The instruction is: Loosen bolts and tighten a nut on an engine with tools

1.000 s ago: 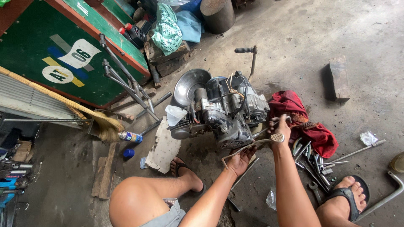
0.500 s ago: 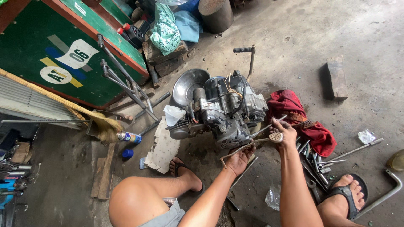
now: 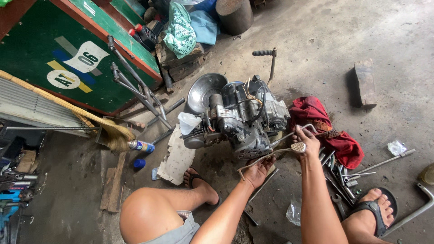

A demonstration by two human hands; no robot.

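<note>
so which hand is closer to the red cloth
Right. The right hand sits just beside the red cloth; the left hand is farther off, under the engine.

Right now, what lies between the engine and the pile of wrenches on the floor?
In the head view, a red rag lies between the engine and the wrenches; the right hand is there too, gripping a bent metal lever.

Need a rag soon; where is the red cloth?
In the head view, the red cloth lies on the floor right of the engine, just beyond the right hand.

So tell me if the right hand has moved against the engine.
No. The right hand stays by the engine, beside the red cloth.
</note>
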